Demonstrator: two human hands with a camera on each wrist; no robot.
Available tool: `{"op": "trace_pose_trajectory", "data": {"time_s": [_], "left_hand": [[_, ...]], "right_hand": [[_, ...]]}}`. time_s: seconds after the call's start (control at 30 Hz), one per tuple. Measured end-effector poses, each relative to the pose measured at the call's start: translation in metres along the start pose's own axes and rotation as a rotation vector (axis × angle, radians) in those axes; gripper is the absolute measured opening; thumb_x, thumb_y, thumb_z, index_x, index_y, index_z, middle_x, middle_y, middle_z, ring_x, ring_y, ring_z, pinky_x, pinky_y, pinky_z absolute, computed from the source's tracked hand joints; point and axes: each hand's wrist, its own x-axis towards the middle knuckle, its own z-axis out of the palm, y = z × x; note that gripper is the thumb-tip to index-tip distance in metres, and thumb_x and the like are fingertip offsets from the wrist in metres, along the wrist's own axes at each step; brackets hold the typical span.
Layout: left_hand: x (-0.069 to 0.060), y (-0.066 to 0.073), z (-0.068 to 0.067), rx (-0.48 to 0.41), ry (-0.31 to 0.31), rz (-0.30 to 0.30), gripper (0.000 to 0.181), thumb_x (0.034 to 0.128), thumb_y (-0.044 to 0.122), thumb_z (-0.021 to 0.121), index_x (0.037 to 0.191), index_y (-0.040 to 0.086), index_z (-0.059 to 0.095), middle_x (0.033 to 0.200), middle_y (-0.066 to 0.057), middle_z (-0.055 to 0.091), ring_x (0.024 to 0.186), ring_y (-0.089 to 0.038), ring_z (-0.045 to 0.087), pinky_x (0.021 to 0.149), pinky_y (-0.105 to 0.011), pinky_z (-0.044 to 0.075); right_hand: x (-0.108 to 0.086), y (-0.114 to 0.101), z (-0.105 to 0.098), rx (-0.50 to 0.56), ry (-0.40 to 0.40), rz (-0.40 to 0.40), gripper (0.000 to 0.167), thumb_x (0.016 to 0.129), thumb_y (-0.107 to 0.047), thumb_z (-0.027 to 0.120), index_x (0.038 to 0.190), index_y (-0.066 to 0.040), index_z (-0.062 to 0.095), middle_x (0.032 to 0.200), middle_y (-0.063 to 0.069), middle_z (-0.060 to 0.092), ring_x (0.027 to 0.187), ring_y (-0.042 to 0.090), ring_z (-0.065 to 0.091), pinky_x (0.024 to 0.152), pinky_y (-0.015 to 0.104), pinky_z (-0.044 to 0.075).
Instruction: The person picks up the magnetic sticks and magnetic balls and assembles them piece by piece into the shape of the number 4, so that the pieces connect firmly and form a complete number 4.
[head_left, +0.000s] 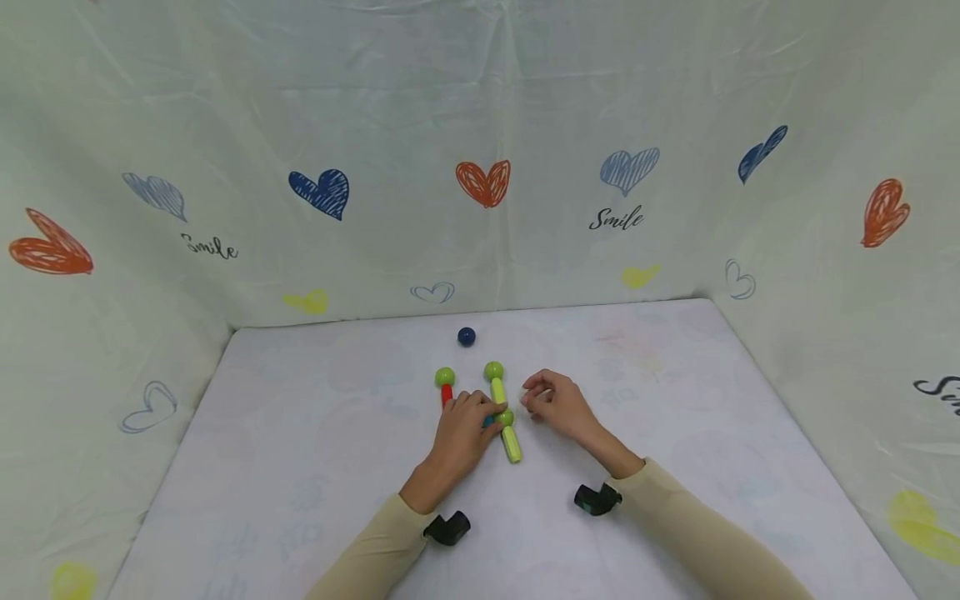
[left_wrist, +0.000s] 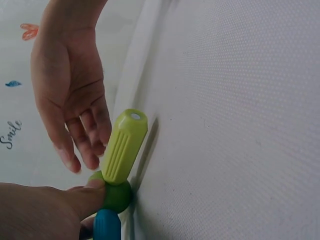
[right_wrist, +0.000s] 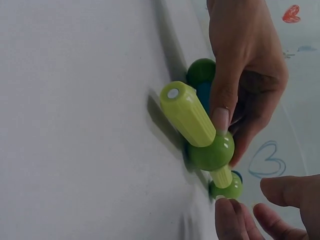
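My left hand (head_left: 463, 427) pinches a green ball (right_wrist: 212, 151) between thumb and fingers. A yellow-green ridged rod (left_wrist: 124, 147) extends from this ball toward me. A second yellow-green rod (head_left: 498, 390) joins it to a far green ball (head_left: 493, 371). Partly under the left hand, a blue rod (left_wrist: 107, 225) meets the pinched ball from the side. A red rod (head_left: 447, 395) tipped with another green ball (head_left: 445, 377) shows beyond the left hand. Just right of the pieces, my right hand (head_left: 561, 408) hovers with fingers loosely bent and nothing between them.
A dark blue ball (head_left: 467, 337) lies alone near the back of the white table (head_left: 315, 467). Behind and at both sides hangs a pale curtain (head_left: 405, 100) printed with hearts. Black wrist cameras (head_left: 447, 528) sit at both cuffs.
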Motion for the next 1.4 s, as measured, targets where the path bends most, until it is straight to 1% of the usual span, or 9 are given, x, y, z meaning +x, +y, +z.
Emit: {"op": "trace_pose_trajectory", "data": {"time_s": [0.23, 0.33, 0.53, 0.67, 0.8, 1.03, 1.23, 1.4], "left_hand": [[-0.001, -0.002, 0.002, -0.015, 0.018, 0.015, 0.032, 0.0934, 0.02, 0.083, 0.124, 0.014, 0.08, 0.105, -0.001, 0.068, 0.096, -0.019, 0.056, 0.089, -0.038, 0.047], [-0.002, -0.002, 0.002, -0.017, 0.023, 0.021, 0.031, 0.0935, 0.02, 0.083, 0.123, 0.014, 0.08, 0.103, -0.001, 0.067, 0.094, -0.019, 0.056, 0.087, -0.038, 0.046], [-0.002, -0.003, 0.003, -0.027, 0.017, 0.005, 0.031, 0.0931, 0.019, 0.083, 0.124, 0.014, 0.08, 0.102, -0.001, 0.067, 0.093, -0.018, 0.055, 0.087, -0.037, 0.046], [-0.002, -0.003, 0.003, -0.026, 0.015, -0.003, 0.031, 0.0932, 0.019, 0.083, 0.124, 0.014, 0.08, 0.103, -0.001, 0.067, 0.094, -0.019, 0.056, 0.087, -0.037, 0.047], [-0.002, -0.003, 0.003, -0.024, 0.013, -0.006, 0.031, 0.0928, 0.02, 0.083, 0.123, 0.014, 0.081, 0.104, -0.001, 0.068, 0.095, -0.019, 0.057, 0.087, -0.037, 0.047], [-0.001, -0.003, 0.003, -0.023, 0.015, -0.001, 0.03, 0.0922, 0.02, 0.084, 0.122, 0.014, 0.081, 0.104, -0.002, 0.069, 0.094, -0.02, 0.058, 0.085, -0.036, 0.047], [-0.001, -0.003, 0.003, -0.037, 0.006, -0.011, 0.031, 0.0926, 0.019, 0.083, 0.123, 0.014, 0.08, 0.106, -0.002, 0.069, 0.097, -0.02, 0.058, 0.087, -0.036, 0.047], [0.0, -0.002, 0.003, -0.042, 0.004, -0.006, 0.032, 0.0925, 0.019, 0.084, 0.124, 0.014, 0.08, 0.105, -0.002, 0.069, 0.096, -0.02, 0.058, 0.087, -0.036, 0.047]], "right_hand": [[0.019, -0.007, -0.001, -0.007, 0.014, 0.028, 0.018, 0.097, 0.001, 0.069, 0.113, 0.008, 0.066, 0.098, 0.018, 0.073, 0.078, 0.021, 0.073, 0.069, 0.03, 0.063], [0.025, -0.011, -0.003, -0.01, 0.016, 0.021, 0.018, 0.097, 0.001, 0.069, 0.114, 0.008, 0.066, 0.099, 0.018, 0.073, 0.079, 0.022, 0.074, 0.069, 0.031, 0.063], [0.038, -0.017, -0.004, -0.024, 0.011, 0.023, 0.019, 0.098, 0.0, 0.068, 0.116, 0.007, 0.066, 0.101, 0.018, 0.073, 0.08, 0.024, 0.074, 0.071, 0.033, 0.064], [0.051, -0.021, -0.002, -0.04, 0.01, 0.039, 0.021, 0.099, -0.002, 0.069, 0.118, 0.005, 0.066, 0.104, 0.018, 0.073, 0.082, 0.023, 0.074, 0.072, 0.033, 0.064], [0.064, -0.023, 0.0, -0.065, 0.011, 0.035, 0.023, 0.099, -0.003, 0.069, 0.121, 0.005, 0.066, 0.106, 0.018, 0.072, 0.084, 0.023, 0.074, 0.073, 0.032, 0.063], [0.084, -0.028, 0.005, -0.099, -0.005, 0.029, 0.029, 0.1, -0.007, 0.07, 0.126, 0.005, 0.065, 0.111, 0.02, 0.072, 0.09, 0.027, 0.075, 0.076, 0.032, 0.063], [0.097, -0.032, 0.01, -0.143, -0.026, 0.023, 0.031, 0.101, -0.01, 0.07, 0.128, 0.004, 0.065, 0.111, 0.019, 0.072, 0.086, 0.025, 0.075, 0.075, 0.032, 0.062], [0.107, -0.034, 0.013, -0.15, -0.041, 0.033, 0.034, 0.101, -0.012, 0.07, 0.131, 0.003, 0.064, 0.112, 0.018, 0.071, 0.087, 0.025, 0.075, 0.076, 0.031, 0.061]]}}
